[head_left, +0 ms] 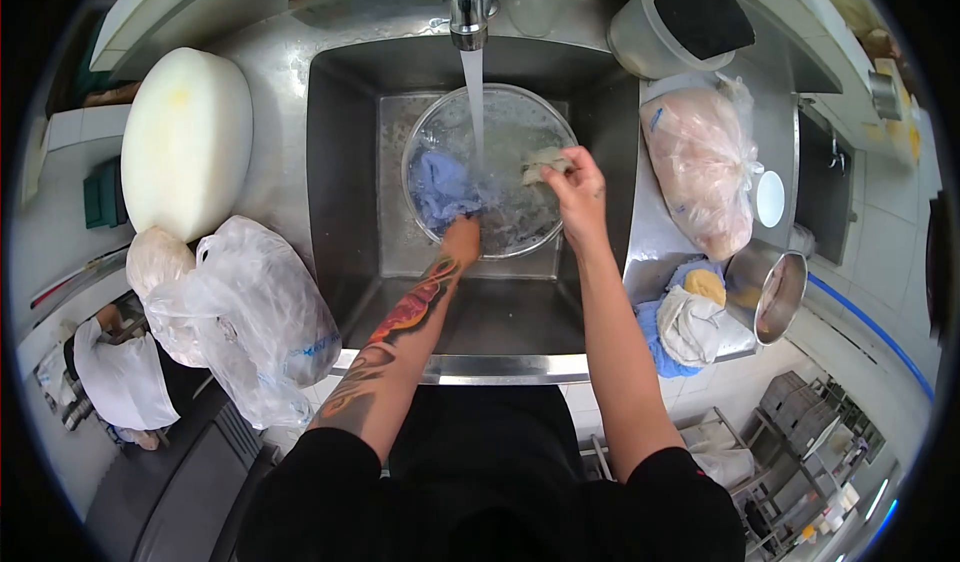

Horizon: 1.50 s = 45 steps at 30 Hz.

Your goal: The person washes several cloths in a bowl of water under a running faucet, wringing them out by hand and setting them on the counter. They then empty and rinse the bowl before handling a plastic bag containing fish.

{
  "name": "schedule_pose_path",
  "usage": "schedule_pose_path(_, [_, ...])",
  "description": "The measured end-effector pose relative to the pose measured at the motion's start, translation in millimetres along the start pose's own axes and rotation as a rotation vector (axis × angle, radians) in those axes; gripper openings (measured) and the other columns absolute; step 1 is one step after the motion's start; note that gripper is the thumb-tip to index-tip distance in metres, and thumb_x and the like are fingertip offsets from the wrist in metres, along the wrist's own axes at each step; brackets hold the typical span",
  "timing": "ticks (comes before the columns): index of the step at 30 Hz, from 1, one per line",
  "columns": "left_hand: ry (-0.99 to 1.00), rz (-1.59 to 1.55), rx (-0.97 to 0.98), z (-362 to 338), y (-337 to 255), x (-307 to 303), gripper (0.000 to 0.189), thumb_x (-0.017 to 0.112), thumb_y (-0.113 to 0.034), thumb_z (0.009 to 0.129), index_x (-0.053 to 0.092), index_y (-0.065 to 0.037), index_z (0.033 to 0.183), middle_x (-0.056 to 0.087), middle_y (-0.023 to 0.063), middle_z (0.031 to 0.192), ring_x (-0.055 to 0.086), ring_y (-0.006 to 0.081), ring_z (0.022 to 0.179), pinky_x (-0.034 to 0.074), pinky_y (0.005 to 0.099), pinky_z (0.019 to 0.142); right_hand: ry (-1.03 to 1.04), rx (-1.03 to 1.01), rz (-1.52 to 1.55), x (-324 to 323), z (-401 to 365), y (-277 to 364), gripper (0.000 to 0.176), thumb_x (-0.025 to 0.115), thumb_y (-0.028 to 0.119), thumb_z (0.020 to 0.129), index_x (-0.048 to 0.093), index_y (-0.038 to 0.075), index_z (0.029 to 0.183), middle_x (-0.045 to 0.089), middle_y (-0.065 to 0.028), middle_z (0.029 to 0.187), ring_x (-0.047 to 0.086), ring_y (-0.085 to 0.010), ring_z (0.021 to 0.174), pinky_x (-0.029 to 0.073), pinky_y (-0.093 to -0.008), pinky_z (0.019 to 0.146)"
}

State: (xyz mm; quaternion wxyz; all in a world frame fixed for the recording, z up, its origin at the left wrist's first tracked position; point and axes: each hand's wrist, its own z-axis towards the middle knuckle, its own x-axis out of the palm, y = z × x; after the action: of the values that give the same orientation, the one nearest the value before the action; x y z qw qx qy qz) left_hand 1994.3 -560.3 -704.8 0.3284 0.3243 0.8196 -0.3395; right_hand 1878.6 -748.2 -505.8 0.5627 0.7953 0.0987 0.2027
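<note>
A clear round bowl (412, 162) full of water sits in the steel sink, and a stream from the faucet (469, 7) runs into it. A wet blue cloth (443, 184) lies in the water on the left side. My left hand (462, 239) reaches over the bowl's near rim at the cloth's lower edge; its fingers are hidden in the water. At the bowl's right side, my right hand (580, 197) pinches a small crumpled greenish-grey rag (543, 165) between thumb and fingers, just above the water.
Plastic bags (260, 302) and a large white block (188, 142) stand left of the sink. To the right are a bag of pale pink meat (700, 157), a plastic tub (630, 42), a metal pot (780, 297) and folded cloths (690, 327). Behind left, a person (125, 372) is partly visible.
</note>
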Motion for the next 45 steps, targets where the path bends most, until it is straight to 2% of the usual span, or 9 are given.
schedule_pose_path(4, [-0.084,0.078,0.096,-26.1,15.1,-24.9,0.015,0.069,-0.012,0.086,0.074,-0.003,0.098,0.07,0.019,0.105,0.068,0.0392,0.104,0.056,0.0498,0.08,0.017,0.039,-0.246,-36.1,28.7,-130.4,0.012,0.062,0.003,0.093,0.067,0.005,0.104,0.066,0.0004,0.089,0.061,-0.0069,0.082,0.048,-0.026,0.072])
schedule_pose_path(6, [-0.028,-0.416,-0.013,-38.5,-0.2,-59.9,0.012,0.069,-0.012,0.088,0.073,-0.003,0.095,0.068,0.0163,0.099,0.068,0.0381,0.093,0.052,0.047,0.075,0.175,0.001,-0.88,-56.4,29.0,-182.8,0.017,0.057,0.004,0.094,0.071,0.002,0.104,0.072,-0.0043,0.094,0.065,-0.0139,0.089,0.05,-0.0316,0.081])
schedule_pose_path(15, [-0.244,-0.972,0.396,-120.3,-94.4,-190.2,0.018,0.07,-0.013,0.094,0.074,-0.001,0.106,0.062,0.0074,0.089,0.057,0.0183,0.08,0.045,0.0323,0.07,0.326,-0.032,-0.442,-1.9,-50.2,47.4,0.028,0.065,0.007,0.089,0.073,0.002,0.116,0.075,-0.0095,0.101,0.068,-0.0131,0.097,0.052,-0.0317,0.087])
schedule_pose_path(21, [-0.148,-1.11,0.653,-152.9,-131.1,-268.2,0.022,0.065,-0.01,0.097,0.072,-0.001,0.116,0.064,0.0083,0.097,0.063,0.0195,0.089,0.05,0.031,0.081,0.588,-0.092,-0.46,1.9,-67.4,128.3,0.041,0.081,0.019,0.083,0.071,0.001,0.119,0.077,-0.0112,0.102,0.072,-0.0132,0.095,0.054,-0.0298,0.085])
schedule_pose_path(24, [-0.157,-1.168,0.629,-132.2,-118.1,-258.9,0.022,0.062,-0.011,0.1,0.072,-0.002,0.117,0.066,0.0084,0.105,0.063,0.0179,0.093,0.049,0.0297,0.086,0.667,-0.148,-0.588,-1.7,-53.3,117.5,0.025,0.081,0.02,0.084,0.075,0.001,0.099,0.073,-0.0142,0.077,0.071,-0.0157,0.069,0.053,-0.0308,0.066])
schedule_pose_path(26, [0.039,-1.381,0.24,-95.9,-85.8,-224.2,0.022,0.057,-0.014,0.104,0.072,-0.003,0.117,0.069,0.0043,0.101,0.062,0.0139,0.095,0.049,0.03,0.089,0.439,-0.049,-0.842,-6.2,-42.7,95.0,0.025,0.08,0.024,0.085,0.072,0.0,0.084,0.064,-0.0184,0.067,0.064,-0.0188,0.059,0.048,-0.0334,0.058])
schedule_pose_path(32, [-0.604,-0.133,0.343,19.6,11.3,-83.2,0.022,0.067,-0.008,0.084,0.07,-0.004,0.105,0.068,0.0179,0.102,0.067,0.0345,0.096,0.053,0.0439,0.084,0.022,-0.175,-1.032,-17.6,-6.0,-111.9,0.028,0.074,0.025,0.087,0.067,-0.002,0.083,0.066,-0.0241,0.08,0.064,-0.044,0.074,0.051,-0.0487,0.068])
schedule_pose_path(38, [-0.27,-0.126,0.146,15.6,24.6,-75.9,0.015,0.072,-0.01,0.084,0.071,-0.003,0.097,0.066,0.0138,0.092,0.066,0.0342,0.086,0.052,0.046,0.076,0.054,-0.088,-1.169,-45.6,0.0,-209.1,0.029,0.073,0.024,0.089,0.064,-0.003,0.081,0.065,-0.0234,0.084,0.064,-0.0433,0.081,0.048,-0.047,0.069])
schedule_pose_path(45, [-0.358,-0.713,0.172,-82.3,-53.2,-225.6,0.013,0.079,-0.01,0.082,0.075,0.0,0.09,0.066,0.0086,0.081,0.063,0.0171,0.073,0.049,0.0302,0.066,0.199,-0.153,-0.657,13.6,-40.8,-8.0,0.036,0.076,0.027,0.089,0.058,-0.003,0.082,0.05,-0.0132,0.076,0.05,-0.0288,0.065,0.042,-0.0388,0.061])
